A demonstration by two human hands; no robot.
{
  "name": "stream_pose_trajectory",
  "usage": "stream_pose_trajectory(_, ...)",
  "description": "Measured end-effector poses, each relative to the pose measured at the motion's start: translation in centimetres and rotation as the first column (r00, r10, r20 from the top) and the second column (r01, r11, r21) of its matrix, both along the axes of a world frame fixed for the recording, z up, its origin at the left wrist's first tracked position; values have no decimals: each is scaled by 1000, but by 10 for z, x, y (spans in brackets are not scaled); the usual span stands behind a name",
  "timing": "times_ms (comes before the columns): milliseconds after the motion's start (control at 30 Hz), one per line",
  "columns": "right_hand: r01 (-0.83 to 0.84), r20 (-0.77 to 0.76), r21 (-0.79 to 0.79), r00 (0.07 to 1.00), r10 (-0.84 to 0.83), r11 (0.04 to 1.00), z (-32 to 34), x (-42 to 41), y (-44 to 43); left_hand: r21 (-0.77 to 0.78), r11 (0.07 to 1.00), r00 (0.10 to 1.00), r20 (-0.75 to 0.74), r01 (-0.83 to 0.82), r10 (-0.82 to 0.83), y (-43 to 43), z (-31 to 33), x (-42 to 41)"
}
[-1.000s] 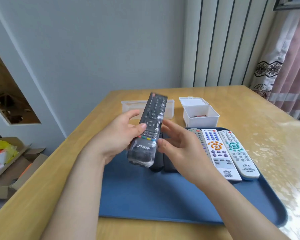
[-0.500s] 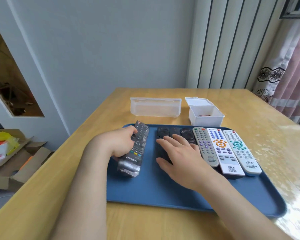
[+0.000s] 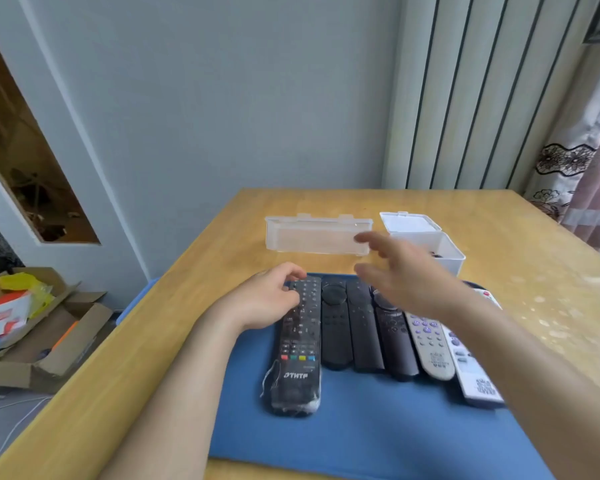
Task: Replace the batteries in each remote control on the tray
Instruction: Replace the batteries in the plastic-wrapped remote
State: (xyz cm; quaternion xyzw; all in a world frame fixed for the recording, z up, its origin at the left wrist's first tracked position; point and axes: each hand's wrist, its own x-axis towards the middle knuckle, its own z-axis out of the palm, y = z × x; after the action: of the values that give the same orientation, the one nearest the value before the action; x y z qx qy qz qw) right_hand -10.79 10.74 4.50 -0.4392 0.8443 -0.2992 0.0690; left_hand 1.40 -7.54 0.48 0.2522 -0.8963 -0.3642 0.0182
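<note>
Near edge of desk [image 3: 551, 289]: blue tray [image 3: 361, 445] sits here, its near rim out of frame.

Wrapped black remote [image 3: 300, 344] lies flat on the tray, leftmost of the row, buttons up, long axis running near to far. Clear film is bunched round its near end.

Beside it to the right, side by side and touching: three plain black remotes [image 3: 362, 327], then a grey remote [image 3: 430, 344], then a white remote [image 3: 473, 375]. The right forearm crosses over the white one. The tip of another pale remote [image 3: 487, 294] shows past the arm; the rest is hidden.

Left hand [image 3: 267, 299]: at the far left end of the wrapped black remote, fingers curled down onto its edge and gripping it. The wrist rests toward the tray's left side.

Right hand [image 3: 406, 275]: raised above the far ends of the black remotes, motion-blurred. Fingers are spread wide and reach toward the far side; it holds nothing.

Beyond the tray's far edge, on bare desk: clear long box [image 3: 312, 237] at left, lid shut. Just right of it stands a white box [image 3: 447, 251] with its lid flipped back; a small dark item is inside, too small to tell.

On the floor off the desk's left edge: cardboard boxes [image 3: 32, 341] with coloured packaging.
</note>
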Motion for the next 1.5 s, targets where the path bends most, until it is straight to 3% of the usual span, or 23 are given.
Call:
stream_pose_trajectory(67, 107, 0, -27, 994, -107, 994, 9, -28, -13, -72, 997, 991, -127, -37, 28, -11, 4, -14)
stream_pose_trajectory(100, 141, 18, -31, 990, -141, 990, 12, -42, -21, -141, 982, 965, -244, -128, 91, -19, 8, -24)
stream_pose_trajectory(167, 166, 51, -7, 985, -165, 986, 17, -63, -37, -176, 887, 824, -480, -427, 301, -40, 23, -49)
stream_pose_trajectory(233, 184, 62, 32, 981, -186, 982, 16, -78, -51, -113, 799, 721, -519, -590, 459, -62, 37, -73)
stream_pose_trajectory(267, 180, 72, 41, 981, -183, 983, 13, -85, -58, -88, 800, 741, -449, -593, 500, -72, 40, -87)
stream_pose_trajectory(333, 167, 122, 53, 977, -172, 985, 8, -92, -68, 57, 851, 814, -266, -521, 516, -89, 37, -111)
stream_pose_trajectory(367, 172, 131, 63, 975, -179, 983, 6, -94, -71, 213, 850, 834, -186, -481, 519, -93, 34, -119)
stream_pose_trajectory(400, 181, 120, 75, 975, -189, 981, 5, -97, -73, 391, 805, 844, -114, -446, 523, -96, 32, -123)
stream_pose_trajectory(467, 186, 67, 105, 979, -194, 977, 5, -101, -75, 582, 714, 849, -74, -389, 523, -103, 27, -126)
stream_pose_trajectory(667, 188, -80, 110, 981, -179, 976, -3, -94, -75, 734, 661, 874, -211, -155, 439, -115, 1, -110)
stream_pose_trajectory(833, 138, -188, 193, 977, -102, 971, -19, -86, -76, 716, 696, 854, -323, -61, 408, -112, -11, -102)
stream_pose_trajectory(933, 137, -267, 268, 962, -63, 954, -19, -82, -76, 774, 631, 798, -348, -52, 493, -114, -10, -100)
stream_pose_trajectory(1100, 166, -289, 243, 953, -92, 956, -18, -81, -77, 703, 709, 784, -471, 56, 405, -110, -2, -91)
stream_pose_trajectory(1233, 200, -282, 190, 949, -141, 961, -18, -77, -78, 541, 831, 795, -556, 126, 242, -111, 19, -70)
stream_pose_trajectory(1400, 221, -84, 191, 974, -208, 956, -12, -76, -69, 433, 889, 941, -338, 148, 8, -110, 28, -47)
stream_pose_trajectory(1500, 177, -72, 209, 984, -166, 962, 14, -75, -61, 85, 995, 981, -190, 60, -43, -103, 19, -56)
